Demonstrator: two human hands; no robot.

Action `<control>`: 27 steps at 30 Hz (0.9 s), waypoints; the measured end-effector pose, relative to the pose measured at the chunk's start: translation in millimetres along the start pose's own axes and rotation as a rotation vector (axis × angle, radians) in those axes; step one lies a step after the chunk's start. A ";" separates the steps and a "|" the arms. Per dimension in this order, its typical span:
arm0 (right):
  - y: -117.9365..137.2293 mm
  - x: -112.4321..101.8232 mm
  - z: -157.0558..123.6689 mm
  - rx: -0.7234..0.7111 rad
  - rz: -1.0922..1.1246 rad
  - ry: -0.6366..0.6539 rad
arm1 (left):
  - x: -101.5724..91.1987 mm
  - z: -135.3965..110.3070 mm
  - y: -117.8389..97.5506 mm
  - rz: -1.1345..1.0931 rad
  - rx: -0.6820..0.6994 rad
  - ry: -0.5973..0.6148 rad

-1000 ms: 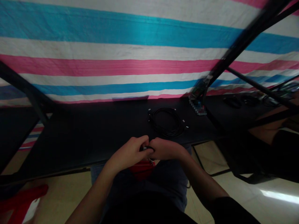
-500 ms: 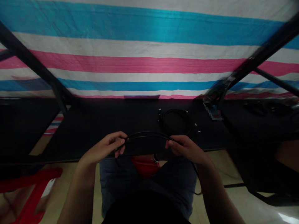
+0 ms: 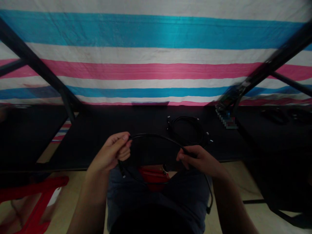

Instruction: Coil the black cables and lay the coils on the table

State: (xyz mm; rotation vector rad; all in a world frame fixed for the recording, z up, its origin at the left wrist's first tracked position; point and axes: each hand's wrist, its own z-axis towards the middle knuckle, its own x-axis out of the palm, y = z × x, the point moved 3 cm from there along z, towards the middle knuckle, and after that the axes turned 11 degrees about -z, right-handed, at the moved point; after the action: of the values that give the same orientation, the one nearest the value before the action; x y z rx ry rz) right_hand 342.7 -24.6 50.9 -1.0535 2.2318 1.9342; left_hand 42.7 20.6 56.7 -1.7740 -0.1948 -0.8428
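While hands [image 3: 110, 152] [image 3: 201, 160] hold cable [image 3: 156, 135], coil [image 3: 201, 128] beyond, bars [image 3: 40, 65] flanking

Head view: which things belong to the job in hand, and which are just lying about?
In the job:
Black cable, held by left hand and right hand
Black coil on table, probably

Apparently lying about:
Pixelated item
Red frame, lower left
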 end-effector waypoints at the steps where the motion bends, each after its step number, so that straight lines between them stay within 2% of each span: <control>1: -6.6 -1.1 -4.4 0.001 0.047 -0.020 | -6.5 -1.8 -8.1 -0.052 0.047 -0.015; 4: -21.5 6.2 -13.4 -0.019 0.183 -0.039 | -16.0 -6.3 -21.0 -0.142 0.126 0.019; 7: -27.3 26.4 -15.6 -0.050 0.283 -0.029 | -12.7 -7.1 -15.2 -0.195 0.155 0.090; 9: -28.8 38.5 -13.7 -0.055 0.381 -0.158 | -7.9 -4.0 -4.2 -0.236 0.166 0.087; 12: -28.8 48.2 -9.1 -0.018 0.608 -0.427 | -2.4 4.8 17.7 -0.299 0.151 0.005; 14: -23.8 47.3 -5.9 -0.017 0.755 -0.502 | -1.0 9.4 33.1 -0.329 0.125 -0.056; 16: -14.0 39.7 -3.5 -0.046 0.871 -0.502 | -2.1 10.1 47.4 -0.354 0.094 -0.106; 21: 19.6 16.8 4.3 -0.096 1.047 -0.406 | -5.1 -0.9 76.2 -0.475 0.035 -0.167; 24: 39.6 14.2 12.9 -0.123 1.101 -0.383 | 1.2 -7.7 88.5 -0.531 0.062 -0.228; 27: 57.6 18.4 17.7 -0.147 1.110 -0.330 | 9.8 -13.9 97.5 -0.496 0.100 -0.302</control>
State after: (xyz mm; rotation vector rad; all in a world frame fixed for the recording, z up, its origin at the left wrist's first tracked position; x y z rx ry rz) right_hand 293.4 -17.0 89.4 0.7015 2.6994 2.2953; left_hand 94.1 -31.2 -10.1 -1.7761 -0.8885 -0.8844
